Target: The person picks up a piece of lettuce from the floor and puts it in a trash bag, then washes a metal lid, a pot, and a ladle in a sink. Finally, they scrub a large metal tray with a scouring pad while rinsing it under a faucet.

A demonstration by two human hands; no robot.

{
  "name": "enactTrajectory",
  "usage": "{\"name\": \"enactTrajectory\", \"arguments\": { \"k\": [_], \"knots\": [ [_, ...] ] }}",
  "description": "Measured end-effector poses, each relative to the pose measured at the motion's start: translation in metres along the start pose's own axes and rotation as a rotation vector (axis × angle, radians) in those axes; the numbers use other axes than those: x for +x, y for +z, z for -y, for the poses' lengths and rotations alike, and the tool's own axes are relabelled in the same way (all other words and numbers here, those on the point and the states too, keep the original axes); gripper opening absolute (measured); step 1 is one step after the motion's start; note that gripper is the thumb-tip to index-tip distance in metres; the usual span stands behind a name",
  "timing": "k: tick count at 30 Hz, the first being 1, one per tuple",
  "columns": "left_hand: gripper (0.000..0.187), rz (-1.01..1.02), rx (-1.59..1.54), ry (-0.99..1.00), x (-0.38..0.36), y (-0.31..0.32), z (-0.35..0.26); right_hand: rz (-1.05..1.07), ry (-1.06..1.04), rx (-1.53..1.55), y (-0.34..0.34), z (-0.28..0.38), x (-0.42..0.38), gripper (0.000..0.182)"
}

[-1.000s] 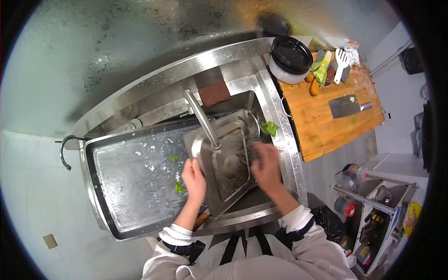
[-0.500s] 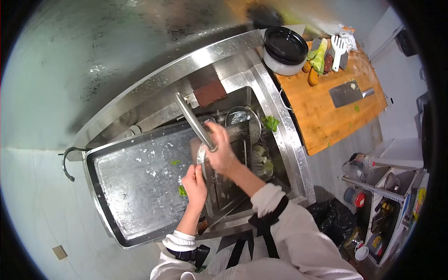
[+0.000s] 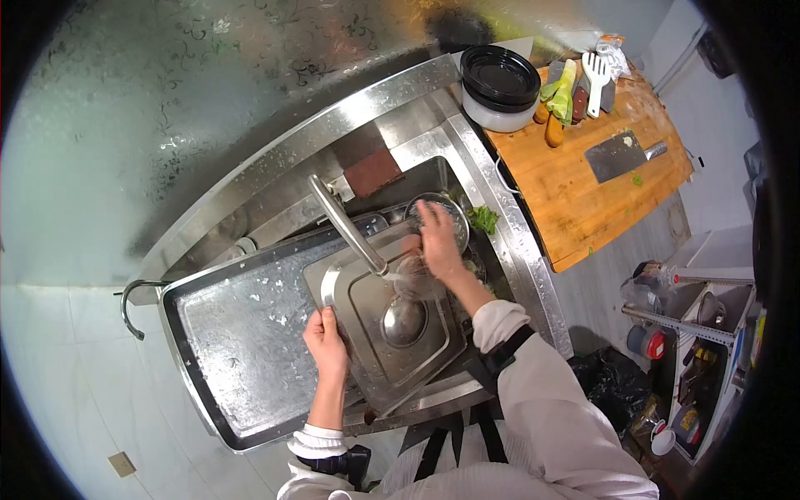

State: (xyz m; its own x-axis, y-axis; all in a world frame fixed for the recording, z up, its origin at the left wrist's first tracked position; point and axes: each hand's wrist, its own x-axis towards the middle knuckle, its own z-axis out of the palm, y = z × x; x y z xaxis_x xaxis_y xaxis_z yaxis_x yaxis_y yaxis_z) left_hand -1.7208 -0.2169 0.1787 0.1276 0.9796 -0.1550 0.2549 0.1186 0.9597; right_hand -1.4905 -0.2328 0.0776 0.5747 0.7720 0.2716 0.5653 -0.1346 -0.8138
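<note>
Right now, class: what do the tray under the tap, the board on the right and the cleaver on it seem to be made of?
Tray: likely stainless steel, its silvery surface reflecting the tap. Board: wood or bamboo, matte orange-brown with a visible grain. Cleaver: dull grey metal blade; the handle looks like metal too, though too small to be sure.

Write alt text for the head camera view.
Seen from above, a person washes a steel tray in a sink: the left hand grips its edge, the right hand reaches past the faucet. A cleaver lies on a wooden board beside it.
</note>
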Motion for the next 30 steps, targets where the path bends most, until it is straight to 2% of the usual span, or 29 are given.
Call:
{"name": "enactTrajectory", "arguments": {
  "k": [5, 7, 8, 10, 11, 13, 14, 15, 17, 18, 20, 21, 22, 23, 24, 25, 27, 29, 30],
  "knots": [
    [0.027, -0.114, -0.258, -0.073, 0.005, -0.006, 0.012, 0.131, 0.103, 0.074, -0.012, -0.014, -0.034, 0.044],
    [0.026, -0.294, -0.397, 0.004, 0.006, -0.01, 0.011, 0.178, 0.167, 0.02, -0.016, -0.017, -0.058, 0.04],
    [0.026, -0.302, -0.391, -0.002, 0.005, -0.015, 0.013, 0.189, 0.171, 0.023, -0.021, -0.023, -0.065, 0.04],
    [0.025, -0.375, -0.406, -0.051, 0.001, -0.028, 0.014, 0.239, 0.43, 0.16, -0.031, -0.033, -0.084, 0.035],
    [0.025, -0.377, -0.406, -0.052, -0.004, -0.028, 0.013, 0.242, 0.431, 0.159, -0.031, -0.036, -0.09, 0.035],
    [0.025, -0.474, -0.385, -0.053, -0.018, -0.026, 0.011, -0.085, 0.692, -0.004, -0.026, -0.041, -0.108, 0.033],
    [0.025, -0.476, -0.384, -0.053, -0.025, -0.029, 0.014, -0.185, 0.72, 0.017, -0.024, -0.045, -0.116, 0.031],
    [0.025, -0.478, -0.408, -0.066, -0.032, -0.034, 0.019, -0.181, 0.718, 0.018, -0.02, -0.048, -0.126, 0.031],
    [0.025, -0.484, -0.433, -0.077, -0.044, -0.036, 0.021, -0.264, 1.353, 0.756, -0.022, -0.035, -0.129, 0.04],
    [0.025, -0.463, -0.485, -0.118, -0.052, -0.035, 0.022, -0.257, 1.353, 0.754, -0.025, -0.029, -0.131, 0.04],
    [0.022, -0.368, -0.575, -0.2, -0.064, -0.043, 0.026, -0.147, 1.532, 1.329, -0.044, 0.008, -0.119, 0.053],
    [0.019, -0.336, -0.639, -0.224, -0.071, -0.041, 0.031, -0.139, 1.531, 1.329, -0.046, 0.013, -0.117, 0.053],
    [0.017, -0.232, -0.669, -0.268, -0.075, -0.046, 0.034, -0.078, 1.338, 1.158, -0.046, 0.017, -0.114, 0.059],
    [0.02, -0.129, -0.695, -0.312, -0.081, -0.052, 0.037, -0.107, 1.313, 1.135, -0.042, 0.009, -0.107, 0.063],
    [0.02, -0.135, -0.696, -0.305, -0.086, -0.059, 0.038, -0.135, 1.288, 1.111, -0.039, 0.003, -0.1, 0.068],
    [0.03, 0.031, -0.709, -0.347, -0.087, -0.066, 0.028, -0.129, 1.283, 1.116, -0.036, -0.011, -0.093, 0.068],
    [0.058, 0.341, -0.823, -0.466, -0.077, -0.098, 0.029, -0.109, 1.044, 1.154, -0.035, -0.03, -0.079, 0.059],
    [0.044, 0.36, -0.924, -0.413, -0.051, -0.108, 0.009, -0.062, 0.993, 1.133, -0.042, -0.025, -0.057, 0.054],
    [0.044, 0.355, -0.924, -0.411, -0.035, -0.113, 0.008, -0.016, 0.939, 1.112, -0.046, -0.02, -0.046, 0.049]
  ]
}}
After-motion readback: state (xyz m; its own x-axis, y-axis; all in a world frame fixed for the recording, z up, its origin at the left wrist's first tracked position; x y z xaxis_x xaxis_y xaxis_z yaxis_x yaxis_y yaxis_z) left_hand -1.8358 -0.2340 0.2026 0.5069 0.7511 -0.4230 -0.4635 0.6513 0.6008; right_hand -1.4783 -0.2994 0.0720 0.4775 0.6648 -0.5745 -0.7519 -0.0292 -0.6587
